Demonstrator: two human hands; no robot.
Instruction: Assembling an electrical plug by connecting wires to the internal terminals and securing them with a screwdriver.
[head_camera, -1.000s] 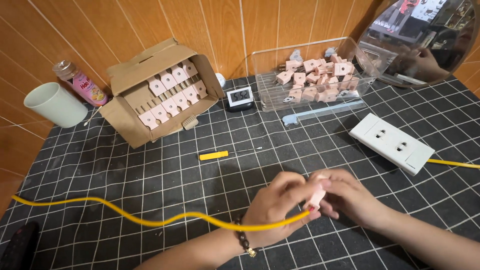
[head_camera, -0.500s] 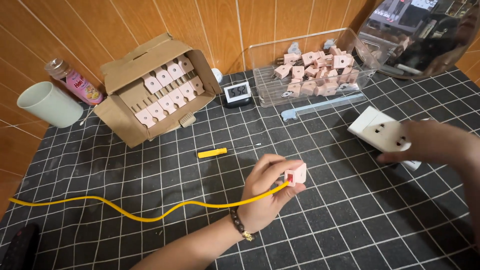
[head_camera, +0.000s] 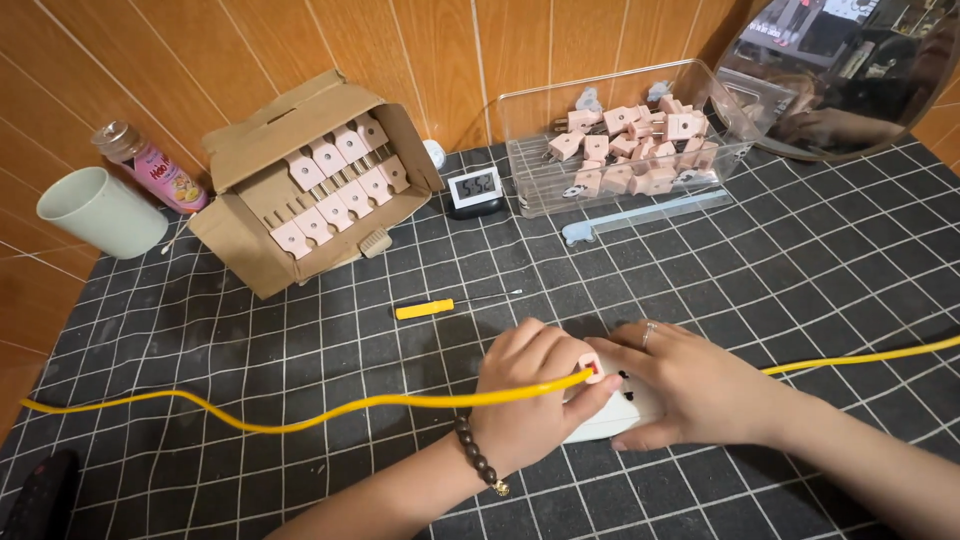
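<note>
My left hand (head_camera: 530, 400) is closed on a small pink plug (head_camera: 592, 368) at the end of a long yellow cable (head_camera: 300, 415) that trails left across the black grid mat. The plug sits against the top face of a white power strip (head_camera: 610, 425). My right hand (head_camera: 690, 385) covers and grips that strip from the right. A second yellow cable (head_camera: 860, 357) runs from under my right hand to the right edge. Most of the strip is hidden by both hands.
At the back, an open cardboard box (head_camera: 240, 165) and a clear bin (head_camera: 735, 125) both hold pink plugs. Between them stands a small digital clock (head_camera: 472, 188). A yellow screwdriver (head_camera: 425, 309), a pale cup (head_camera: 100, 212), a pink bottle (head_camera: 150, 165) and a mirror (head_camera: 850, 70) are around.
My right hand reached right to the white power strip and brought it to the middle. My left hand now holds the pink plug against it.
</note>
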